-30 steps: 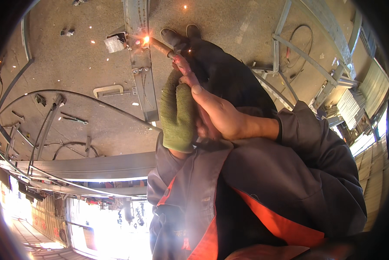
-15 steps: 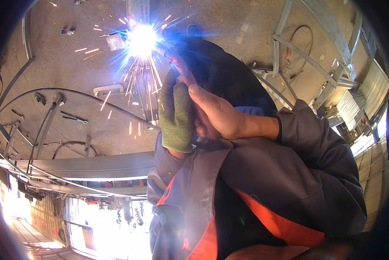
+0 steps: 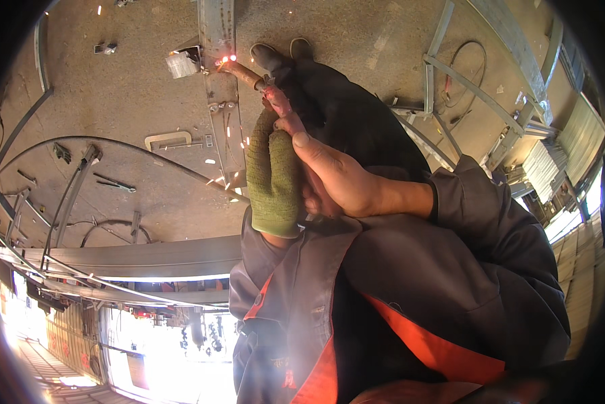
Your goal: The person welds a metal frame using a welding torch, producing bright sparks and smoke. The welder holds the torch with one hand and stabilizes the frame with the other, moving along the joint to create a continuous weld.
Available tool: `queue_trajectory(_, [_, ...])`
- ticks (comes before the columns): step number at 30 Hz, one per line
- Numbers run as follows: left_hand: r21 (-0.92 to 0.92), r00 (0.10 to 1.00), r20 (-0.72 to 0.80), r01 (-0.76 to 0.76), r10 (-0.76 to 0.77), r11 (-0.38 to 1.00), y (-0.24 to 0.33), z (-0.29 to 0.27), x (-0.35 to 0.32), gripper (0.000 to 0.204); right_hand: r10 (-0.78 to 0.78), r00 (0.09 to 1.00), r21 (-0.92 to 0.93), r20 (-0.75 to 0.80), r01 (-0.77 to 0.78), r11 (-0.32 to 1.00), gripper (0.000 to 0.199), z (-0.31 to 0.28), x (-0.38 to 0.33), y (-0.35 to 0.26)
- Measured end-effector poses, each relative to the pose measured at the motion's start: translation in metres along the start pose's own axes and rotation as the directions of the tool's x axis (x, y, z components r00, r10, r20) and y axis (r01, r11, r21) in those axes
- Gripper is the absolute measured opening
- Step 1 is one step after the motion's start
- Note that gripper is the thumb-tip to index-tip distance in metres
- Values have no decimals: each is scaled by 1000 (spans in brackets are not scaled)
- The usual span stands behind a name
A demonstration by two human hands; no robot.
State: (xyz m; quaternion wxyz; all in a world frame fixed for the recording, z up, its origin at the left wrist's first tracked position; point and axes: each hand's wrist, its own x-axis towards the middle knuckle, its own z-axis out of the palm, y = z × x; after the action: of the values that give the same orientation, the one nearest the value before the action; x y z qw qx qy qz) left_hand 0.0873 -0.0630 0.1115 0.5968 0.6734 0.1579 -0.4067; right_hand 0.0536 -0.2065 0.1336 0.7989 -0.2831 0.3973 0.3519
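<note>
My bare right hand [image 3: 336, 172] is wrapped round the red handle of a welding torch [image 3: 277, 101], its thumb lying along the top. My left hand [image 3: 273, 182], in a green knitted glove, is pressed alongside the same handle; its fingers point forward and close against the torch, partly hidden behind it. The torch's brownish nozzle [image 3: 245, 74] reaches a steel bar [image 3: 217, 30] on the floor. Small spots there glow orange-red, and a few sparks fall below them. Beside the bar sits a short piece of square metal tube [image 3: 183, 64].
A pale C-shaped handle [image 3: 168, 139] lies on the floor, with pliers-like tool [image 3: 115, 182] to its left. A dark cable [image 3: 120, 143] curves across the left. Metal frames [image 3: 478, 84] stand at right; a long steel beam [image 3: 120, 259] runs nearer. Two shoes [image 3: 269, 55] show beyond the torch.
The bright blue-white arc at the torch tip has gone out, leaving a small red glow. Far fewer sparks fly. Both hands stay practically in place on the torch.
</note>
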Motion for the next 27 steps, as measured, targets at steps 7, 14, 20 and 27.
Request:
queue_trajectory(7, [55, 998, 24, 51, -52, 997, -14, -5, -1, 50, -42, 999, -18, 14, 43, 999, 85, 0, 2, 2])
queue_trajectory(14, [-102, 989, 48, 143, -139, 984, -21, -8, -4, 50, 7, 998, 25, 65, -8, 1000, 74, -3, 2, 2])
queue_trajectory(20, [-260, 979, 50, 202, -196, 944, -3, -2, 0, 47, -41, 999, 13, 10, 41, 999, 80, 0, 3, 5])
queue_trajectory(27, [-89, 997, 38, 75, -72, 993, -7, -3, 2, 45, -26, 1000, -65, 17, 27, 998, 81, -2, 2, 0])
